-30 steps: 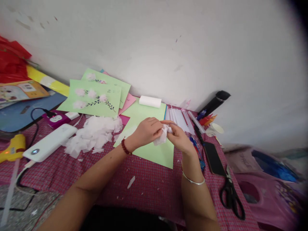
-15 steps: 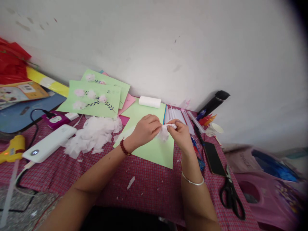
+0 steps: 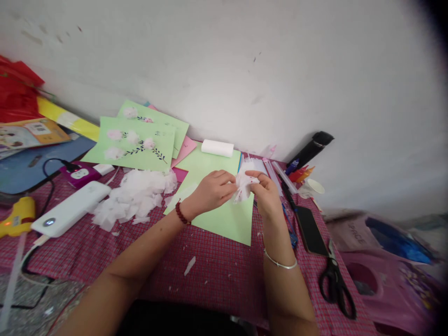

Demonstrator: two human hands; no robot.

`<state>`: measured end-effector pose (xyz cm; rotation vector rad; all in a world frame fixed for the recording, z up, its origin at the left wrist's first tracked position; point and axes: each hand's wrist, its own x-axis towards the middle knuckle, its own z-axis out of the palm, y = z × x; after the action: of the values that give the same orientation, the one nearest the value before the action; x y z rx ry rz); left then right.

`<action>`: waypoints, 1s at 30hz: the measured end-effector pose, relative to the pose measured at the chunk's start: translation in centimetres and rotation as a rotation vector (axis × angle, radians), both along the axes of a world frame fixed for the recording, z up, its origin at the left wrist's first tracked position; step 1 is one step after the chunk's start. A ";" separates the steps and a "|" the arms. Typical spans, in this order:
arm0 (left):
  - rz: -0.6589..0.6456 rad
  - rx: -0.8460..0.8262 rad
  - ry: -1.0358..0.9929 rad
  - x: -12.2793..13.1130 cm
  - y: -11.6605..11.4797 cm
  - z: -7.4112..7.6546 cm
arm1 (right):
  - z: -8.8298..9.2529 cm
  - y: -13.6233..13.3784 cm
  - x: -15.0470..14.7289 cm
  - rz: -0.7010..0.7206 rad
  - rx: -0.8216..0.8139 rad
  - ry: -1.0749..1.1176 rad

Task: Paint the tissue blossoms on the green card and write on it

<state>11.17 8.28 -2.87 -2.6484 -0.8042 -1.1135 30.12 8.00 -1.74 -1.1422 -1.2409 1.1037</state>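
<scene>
Between my two hands is a ruffled white tissue paper flower (image 3: 242, 185) with small reddish specks. My left hand (image 3: 216, 190) pinches its left side with closed fingers. On the other side, the thumb and fingers of my right hand (image 3: 264, 190) grip its edge. Both hands are above a light green paper sheet (image 3: 224, 224) on the checked tablecloth. To the left of my left hand lies a heap of torn white tissue pieces (image 3: 136, 193). A white paper roll (image 3: 217, 148) rests on the green sheet's far part.
Green cards (image 3: 140, 161) with fluffy flowers lean at the back left. A white power bank (image 3: 72, 208) and yellow glue gun (image 3: 17, 217) are at left. On the right are a phone (image 3: 311, 231), black scissors (image 3: 336, 284), glue sticks (image 3: 285, 176) and a black bottle (image 3: 311, 150) by the wall.
The tissue paper, earlier a narrow folded strip with a tuft hanging below, is now spread into a wider ruffled shape. My right hand's fingers have opened slightly and shifted on it.
</scene>
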 end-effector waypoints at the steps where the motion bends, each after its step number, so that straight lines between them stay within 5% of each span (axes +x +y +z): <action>1: -0.003 0.003 0.010 0.0 0.0 0.0 | 0.1 0.0 0.0 0.014 -0.004 0.027; 11: -0.006 -0.173 -0.051 0.1 -0.1 -0.1 | -0.2 0.2 0.3 -0.020 -0.004 0.109; 17: 0.173 -0.336 -0.334 1.5 -1.4 0.4 | -1.2 0.5 0.0 -0.030 0.059 0.044; 24: 0.377 -0.291 -0.200 2.6 -1.4 -0.9 | -1.3 0.0 -1.2 -0.036 0.146 -0.136; 30: 0.296 -0.354 -0.259 2.3 -1.1 -0.8 | -1.5 0.2 -1.3 -0.052 0.139 -0.154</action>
<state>13.45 7.21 -3.67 -2.5488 -1.5148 -1.3508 28.78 8.15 -3.19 -1.1634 -1.3767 0.8901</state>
